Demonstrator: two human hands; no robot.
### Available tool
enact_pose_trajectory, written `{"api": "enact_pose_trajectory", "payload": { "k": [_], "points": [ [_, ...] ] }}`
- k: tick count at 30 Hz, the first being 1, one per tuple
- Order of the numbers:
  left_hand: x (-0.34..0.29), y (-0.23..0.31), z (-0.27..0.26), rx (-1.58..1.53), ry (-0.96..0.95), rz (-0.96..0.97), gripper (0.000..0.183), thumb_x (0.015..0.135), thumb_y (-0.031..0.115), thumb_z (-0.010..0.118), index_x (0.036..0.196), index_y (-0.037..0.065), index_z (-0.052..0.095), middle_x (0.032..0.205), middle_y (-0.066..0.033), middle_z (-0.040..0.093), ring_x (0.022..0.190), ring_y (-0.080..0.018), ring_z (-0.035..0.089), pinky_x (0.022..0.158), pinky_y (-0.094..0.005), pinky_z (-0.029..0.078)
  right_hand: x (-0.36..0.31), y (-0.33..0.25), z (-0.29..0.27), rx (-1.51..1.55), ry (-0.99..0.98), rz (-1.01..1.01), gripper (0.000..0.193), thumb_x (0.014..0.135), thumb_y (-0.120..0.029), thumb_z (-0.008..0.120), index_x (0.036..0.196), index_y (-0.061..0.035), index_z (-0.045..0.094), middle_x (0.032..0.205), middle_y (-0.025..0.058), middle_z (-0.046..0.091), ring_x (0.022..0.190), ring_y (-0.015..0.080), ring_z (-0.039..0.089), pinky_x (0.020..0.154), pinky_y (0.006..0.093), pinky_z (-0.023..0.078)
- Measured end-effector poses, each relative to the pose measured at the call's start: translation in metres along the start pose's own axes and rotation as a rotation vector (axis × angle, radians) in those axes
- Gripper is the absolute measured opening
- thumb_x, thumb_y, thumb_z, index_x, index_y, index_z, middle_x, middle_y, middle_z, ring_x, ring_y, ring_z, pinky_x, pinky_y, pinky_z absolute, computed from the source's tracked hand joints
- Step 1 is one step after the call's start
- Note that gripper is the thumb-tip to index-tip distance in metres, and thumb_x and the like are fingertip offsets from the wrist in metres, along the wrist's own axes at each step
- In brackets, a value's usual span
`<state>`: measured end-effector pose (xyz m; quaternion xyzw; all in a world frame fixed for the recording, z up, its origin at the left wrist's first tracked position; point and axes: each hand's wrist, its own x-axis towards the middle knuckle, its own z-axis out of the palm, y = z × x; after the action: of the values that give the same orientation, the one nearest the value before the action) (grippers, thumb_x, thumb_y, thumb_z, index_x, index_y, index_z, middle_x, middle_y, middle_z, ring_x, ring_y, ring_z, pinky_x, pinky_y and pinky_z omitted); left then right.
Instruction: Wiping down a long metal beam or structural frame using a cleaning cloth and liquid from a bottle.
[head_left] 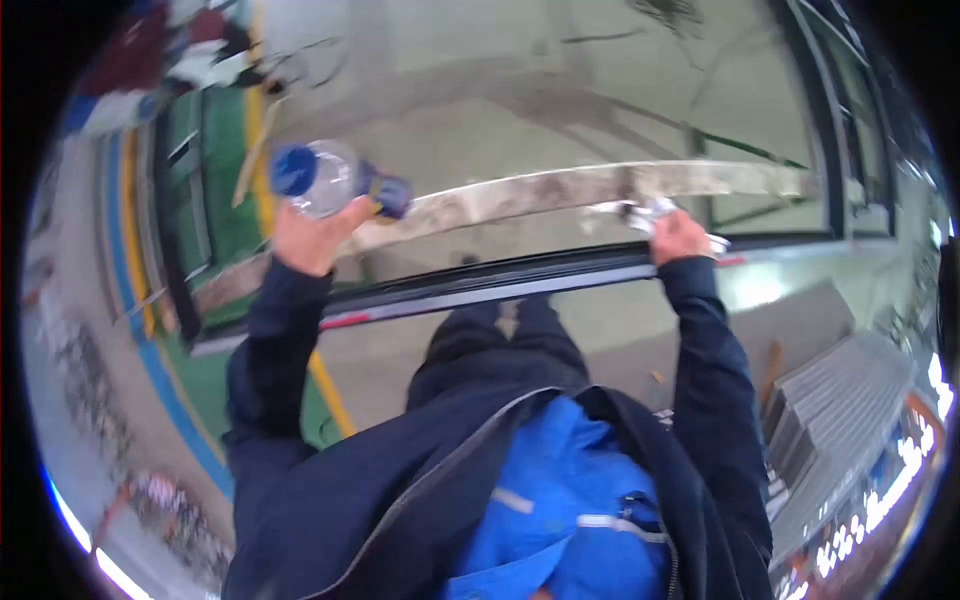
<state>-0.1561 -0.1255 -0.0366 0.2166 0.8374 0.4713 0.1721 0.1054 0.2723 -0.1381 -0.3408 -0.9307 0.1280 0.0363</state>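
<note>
My left hand (313, 236) is closed round a clear plastic bottle (335, 180) with a blue cap and a dark purple label, held over the left part of a large glass panel (480, 110). The bottle lies tilted, its cap end to the left. Further right, my right hand (682, 238) is closed on a small crumpled white cloth or paper (650, 211), close to the panel's near edge. Blur hides its exact kind. A dark frame (480, 283) runs along the panel's near side, just in front of my legs.
Beneath the glass shows a pale, stained strip (540, 195). Stacked grey ribbed profiles (835, 400) lie on the floor at the lower right. Blue and yellow lines (140, 280) and a green floor area (222, 140) are at the left. Clothes or rags (150, 60) lie at the far left.
</note>
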Motion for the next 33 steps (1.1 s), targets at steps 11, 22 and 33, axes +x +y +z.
{"api": "enact_pose_trajectory", "payload": {
  "k": [11, 22, 33],
  "points": [
    [-0.072, -0.119, -0.033, -0.237, 0.534, -0.03, 0.034, 0.073, 0.002, 0.078, 0.103, 0.005, 0.064, 0.101, -0.003, 0.066, 0.092, -0.013, 0.063, 0.084, -0.0315, 0.052, -0.001, 0.007, 0.009, 0.053, 0.037, -0.066, 0.024, 0.088, -0.026, 0.052, 0.079, -0.0048, 0.059, 0.074, 0.0259, 0.063, 0.072, 0.046, 0.06, 0.065, 0.056, 0.046],
    [-0.084, -0.135, -0.024, -0.176, 0.461, -0.057, 0.053, 0.07, 0.014, 0.084, 0.114, 0.002, 0.058, 0.107, -0.0086, 0.067, 0.095, -0.0149, 0.065, 0.084, -0.0318, 0.052, 0.0, 0.013, 0.016, 0.056, 0.055, -0.109, 0.027, 0.088, -0.029, 0.051, 0.082, -0.0048, 0.06, 0.078, 0.0247, 0.065, 0.075, 0.0445, 0.062, 0.068, 0.0548, 0.048],
    [-0.074, -0.163, -0.014, 0.045, 0.574, -0.188, 0.048, 0.069, 0.019, 0.085, 0.108, 0.0, 0.065, 0.103, -0.0077, 0.068, 0.093, -0.0169, 0.064, 0.086, -0.0345, 0.051, 0.031, 0.036, 0.024, 0.237, -0.05, -0.101, 0.038, 0.088, -0.032, 0.05, 0.111, -0.0047, 0.065, 0.1, 0.0202, 0.068, 0.098, 0.0372, 0.063, 0.088, 0.0423, 0.048]
  ]
}}
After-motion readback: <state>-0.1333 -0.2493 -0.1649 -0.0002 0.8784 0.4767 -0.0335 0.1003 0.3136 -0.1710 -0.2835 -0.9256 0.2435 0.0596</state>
